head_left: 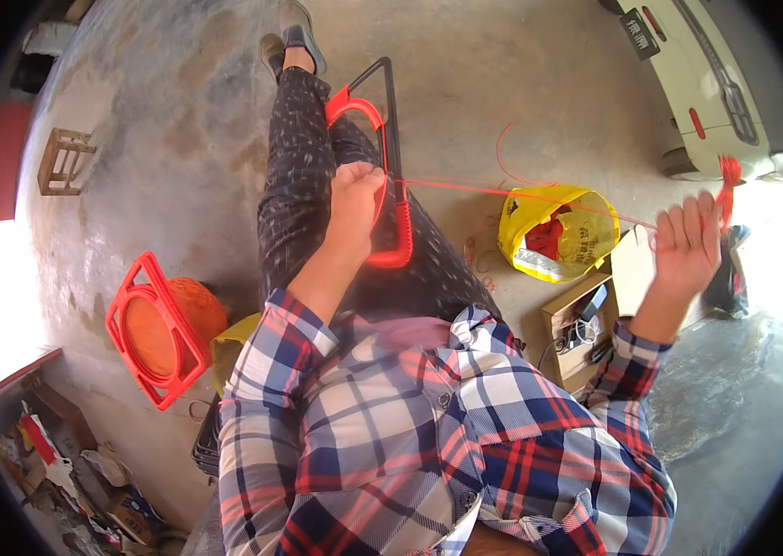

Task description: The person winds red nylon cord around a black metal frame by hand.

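A red and black frame (404, 222) with rounded corners rests upright across my lap. My left hand (353, 199) is closed at its near side, pinching a thin red string against or beside the frame; the fingertips are partly hidden. The red string (475, 188) runs taut from there to the right, over a yellow bag (514, 232). Raised at the far right, my right hand (688, 243) is closed round the string, with a bunch of red strands (730, 176) sticking out beyond its fingers. Red material (544, 239) lies inside the yellow bag.
An open cardboard box (563, 366) with cables stands right of my legs. To the left is an orange reel with a red frame (166, 329). A small wooden stool (65, 162) stands farther off. A pale vehicle (707, 83) is at the far right. Cardboard clutter (86, 473) lies lower left.
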Demonstrator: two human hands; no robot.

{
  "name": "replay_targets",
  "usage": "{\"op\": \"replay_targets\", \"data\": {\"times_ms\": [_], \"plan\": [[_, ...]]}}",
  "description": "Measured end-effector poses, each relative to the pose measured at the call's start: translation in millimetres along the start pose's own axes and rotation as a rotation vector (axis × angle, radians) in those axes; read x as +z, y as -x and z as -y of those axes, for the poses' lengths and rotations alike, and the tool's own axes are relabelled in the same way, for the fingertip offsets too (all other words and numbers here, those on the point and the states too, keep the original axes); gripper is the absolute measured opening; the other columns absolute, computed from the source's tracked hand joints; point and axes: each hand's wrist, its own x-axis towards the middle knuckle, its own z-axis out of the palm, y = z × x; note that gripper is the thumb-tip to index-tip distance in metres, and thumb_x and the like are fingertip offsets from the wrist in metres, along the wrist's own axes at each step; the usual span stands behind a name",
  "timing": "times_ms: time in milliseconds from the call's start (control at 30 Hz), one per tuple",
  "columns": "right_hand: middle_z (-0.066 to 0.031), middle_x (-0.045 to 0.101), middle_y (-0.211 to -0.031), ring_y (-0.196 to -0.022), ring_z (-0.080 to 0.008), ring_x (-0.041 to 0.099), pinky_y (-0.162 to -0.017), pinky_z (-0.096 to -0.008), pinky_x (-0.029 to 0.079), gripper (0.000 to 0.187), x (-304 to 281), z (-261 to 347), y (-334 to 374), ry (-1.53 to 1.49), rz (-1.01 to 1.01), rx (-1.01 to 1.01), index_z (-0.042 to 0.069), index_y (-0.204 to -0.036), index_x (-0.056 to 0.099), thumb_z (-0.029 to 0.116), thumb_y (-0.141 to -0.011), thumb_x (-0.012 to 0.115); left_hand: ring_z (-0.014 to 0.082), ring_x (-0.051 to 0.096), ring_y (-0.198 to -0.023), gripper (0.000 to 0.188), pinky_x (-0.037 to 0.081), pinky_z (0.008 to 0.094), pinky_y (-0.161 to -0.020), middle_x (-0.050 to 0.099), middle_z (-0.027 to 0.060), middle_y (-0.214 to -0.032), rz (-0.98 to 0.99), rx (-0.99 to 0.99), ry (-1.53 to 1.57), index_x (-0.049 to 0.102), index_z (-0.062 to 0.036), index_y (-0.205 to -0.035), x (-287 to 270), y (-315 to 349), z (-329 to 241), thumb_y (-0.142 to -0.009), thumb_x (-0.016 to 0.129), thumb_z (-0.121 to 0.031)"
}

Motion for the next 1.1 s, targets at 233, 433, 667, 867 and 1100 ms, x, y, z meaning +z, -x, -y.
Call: {"op": "replay_targets", "data": {"times_ms": [233, 433, 667, 867, 1100], "plan": [[0.0066, 0.026, -0.055, -0.045, -0.0053, 0.021, -0.045, -0.0246, 0.020, 0.023, -10.8, 0.1, 69.6, 0.411, -0.197, 0.228, 0.007, -0.091, 0.050, 0.025, -0.103, 0.043, 0.0125, 0.049, -0.068, 0.035, 0.041, 0.0249, -0.067, 0.053, 0.0026, -0.082, 0.196, -0.248, 0.193, 0.053, 0.0006, -0.104, -4.0, -13.2, 8.2, -0.068, 0.052, 0.001], [0.0077, 0.033, -0.060, -0.046, -0.0028, 0.028, -0.042, -0.0209, 0.021, 0.021, -87.4, -36.7, 79.4, 0.683, -0.720, 0.245, 0.012, -0.079, 0.048, 0.020, -0.099, 0.051, 0.0135, 0.050, -0.073, 0.044, 0.041, 0.0248, -0.070, 0.053, 0.0029, -0.083, 0.272, -0.257, 0.144, 0.053, 0.0003, -0.106, -8.1, -13.6, 18.8, -0.063, 0.052, 0.006], [0.0031, 0.046, -0.060, -0.050, -0.0058, 0.042, -0.046, -0.0212, 0.033, 0.029, -4.8, -156.0, 45.7, 0.297, -0.103, 0.723, 0.010, -0.071, 0.053, 0.024, -0.095, 0.048, 0.0239, 0.054, -0.098, 0.027, 0.043, 0.0342, -0.091, 0.058, 0.0092, -0.099, 0.175, 0.624, -0.640, 0.062, 0.0000, -0.105, -10.8, 46.7, -12.5, -0.079, 0.065, -0.008], [-0.0010, 0.058, -0.065, -0.051, -0.0070, 0.048, -0.046, -0.0202, 0.034, 0.037, 55.1, -199.7, 28.9, 0.237, 0.513, 1.066, 0.005, -0.101, 0.061, 0.041, -0.093, 0.059, 0.0171, 0.059, -0.095, 0.018, 0.047, 0.0319, -0.085, 0.063, 0.0065, -0.108, 0.630, -0.269, 0.060, 0.065, -0.0065, -0.111, 0.7, 89.1, -55.1, -0.095, 0.057, -0.012], [0.0023, 0.050, -0.071, -0.061, -0.0067, 0.046, -0.053, -0.0219, 0.034, 0.028, 2.5, -242.9, -25.5, 0.097, 0.129, 0.712, 0.001, -0.105, 0.065, 0.022, -0.087, 0.068, 0.0245, 0.062, -0.084, 0.024, 0.050, 0.0356, -0.078, 0.060, 0.0072, -0.087, 0.169, 0.851, -0.882, 0.070, -0.0088, -0.091, -40.5, 21.9, -49.4, -0.075, 0.061, 0.007]]}}
